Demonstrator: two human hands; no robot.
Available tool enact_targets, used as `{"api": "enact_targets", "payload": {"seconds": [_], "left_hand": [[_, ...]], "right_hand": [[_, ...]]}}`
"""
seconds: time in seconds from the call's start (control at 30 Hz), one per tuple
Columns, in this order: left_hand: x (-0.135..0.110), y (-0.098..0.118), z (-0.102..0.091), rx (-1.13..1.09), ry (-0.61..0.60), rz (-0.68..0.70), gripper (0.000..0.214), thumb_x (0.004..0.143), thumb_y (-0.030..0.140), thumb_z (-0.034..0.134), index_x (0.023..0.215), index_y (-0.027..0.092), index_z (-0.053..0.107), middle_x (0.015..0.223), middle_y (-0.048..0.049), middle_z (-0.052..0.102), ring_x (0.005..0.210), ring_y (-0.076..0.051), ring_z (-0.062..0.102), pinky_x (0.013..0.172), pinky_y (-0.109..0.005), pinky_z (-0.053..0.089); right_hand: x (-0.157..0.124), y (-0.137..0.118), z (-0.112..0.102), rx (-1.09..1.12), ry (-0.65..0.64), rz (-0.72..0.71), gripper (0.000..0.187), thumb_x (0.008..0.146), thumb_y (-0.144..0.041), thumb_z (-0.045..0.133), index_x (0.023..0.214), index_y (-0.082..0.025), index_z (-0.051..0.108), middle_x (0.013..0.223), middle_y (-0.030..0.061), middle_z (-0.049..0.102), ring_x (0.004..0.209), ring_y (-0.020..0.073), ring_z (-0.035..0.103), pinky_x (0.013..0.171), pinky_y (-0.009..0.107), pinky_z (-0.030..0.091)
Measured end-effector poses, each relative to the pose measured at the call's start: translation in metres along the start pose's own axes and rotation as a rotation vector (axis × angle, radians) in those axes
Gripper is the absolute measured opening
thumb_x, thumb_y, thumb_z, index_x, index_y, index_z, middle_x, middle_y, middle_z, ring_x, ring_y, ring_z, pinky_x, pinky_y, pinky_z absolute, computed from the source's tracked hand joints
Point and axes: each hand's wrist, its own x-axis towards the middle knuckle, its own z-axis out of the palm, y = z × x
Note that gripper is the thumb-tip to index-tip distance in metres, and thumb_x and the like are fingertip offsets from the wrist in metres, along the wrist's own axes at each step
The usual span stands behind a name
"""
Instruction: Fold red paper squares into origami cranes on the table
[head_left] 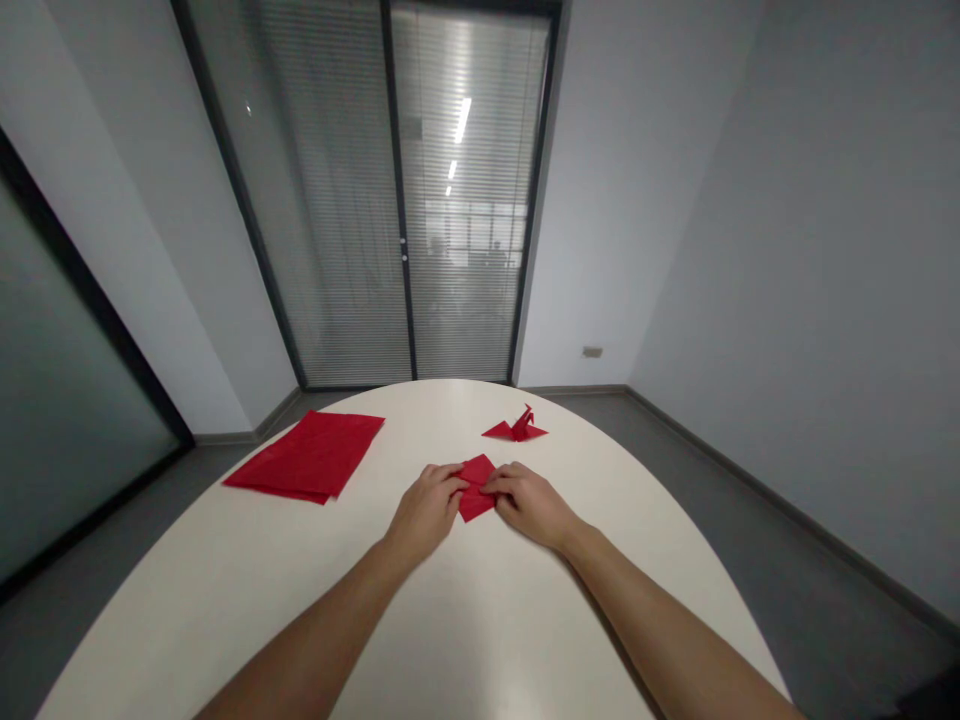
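A small folded piece of red paper [475,504] lies on the white table between my two hands. My left hand [429,508] grips its left side with bent fingers. On the opposite side, my right hand [534,504] has its thumb and fingers closed on the paper's right edge. Fingers cover both side corners, while the top and bottom points show. Just beyond the hands stands a red origami crane [519,426] with its wings spread.
Flat red paper sheets [311,455] are stacked at the left of the round white table [225,590]. A glass partition with blinds [465,310] stands behind the table. Grey walls [817,300] rise at the right.
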Motion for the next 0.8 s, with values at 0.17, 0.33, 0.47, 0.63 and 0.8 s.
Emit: {"api": "enact_targets", "payload": {"seconds": [0.17, 0.33, 0.47, 0.63, 0.8], "left_hand": [[0.001, 0.001, 0.0, 0.077, -0.03, 0.116, 0.038, 0.087, 0.002, 0.051, 0.11, 0.022, 0.075, 0.125, -0.0036, 0.07, 0.114, -0.023, 0.059, 0.101, -0.04, 0.05], [0.001, 0.006, -0.003, 0.086, -0.068, 0.133, 0.045, 0.08, 0.0, 0.05, 0.113, 0.02, 0.073, 0.117, -0.0038, 0.074, 0.109, -0.023, 0.063, 0.101, -0.041, 0.05], [0.0, 0.007, -0.007, 0.111, -0.047, 0.102, 0.039, 0.081, 0.005, 0.052, 0.108, 0.019, 0.075, 0.113, -0.0043, 0.076, 0.106, -0.024, 0.064, 0.097, -0.043, 0.051], [-0.002, 0.011, -0.01, 0.162, -0.03, 0.093, 0.029, 0.085, 0.013, 0.053, 0.1, 0.019, 0.076, 0.108, -0.0073, 0.073, 0.105, -0.025, 0.059, 0.09, -0.041, 0.051], [-0.002, 0.018, -0.012, 0.229, -0.022, 0.099, 0.024, 0.089, 0.016, 0.052, 0.095, 0.019, 0.075, 0.107, -0.009, 0.067, 0.103, -0.026, 0.056, 0.088, -0.041, 0.048]], "right_hand": [[0.0, -0.004, -0.001, -0.023, -0.01, -0.025, 0.036, 0.087, -0.011, 0.054, 0.114, -0.022, 0.075, 0.119, 0.0072, 0.072, 0.11, 0.0235, 0.063, 0.1, 0.038, 0.051], [0.0, -0.005, -0.004, -0.042, -0.045, -0.061, 0.037, 0.087, -0.012, 0.054, 0.117, -0.02, 0.075, 0.124, 0.0089, 0.072, 0.115, 0.0252, 0.064, 0.103, 0.04, 0.051], [0.0, -0.005, -0.008, -0.046, -0.099, -0.105, 0.037, 0.088, -0.013, 0.053, 0.118, -0.019, 0.074, 0.128, 0.0098, 0.07, 0.123, 0.0261, 0.062, 0.109, 0.042, 0.047], [-0.001, -0.007, -0.018, -0.087, -0.155, -0.126, 0.033, 0.09, -0.016, 0.052, 0.112, -0.018, 0.075, 0.126, 0.0098, 0.071, 0.126, 0.027, 0.06, 0.111, 0.042, 0.045], [0.0, -0.012, -0.024, -0.133, -0.152, -0.121, 0.028, 0.09, -0.015, 0.051, 0.1, -0.019, 0.077, 0.114, 0.0085, 0.076, 0.118, 0.0267, 0.066, 0.106, 0.04, 0.048]]}}
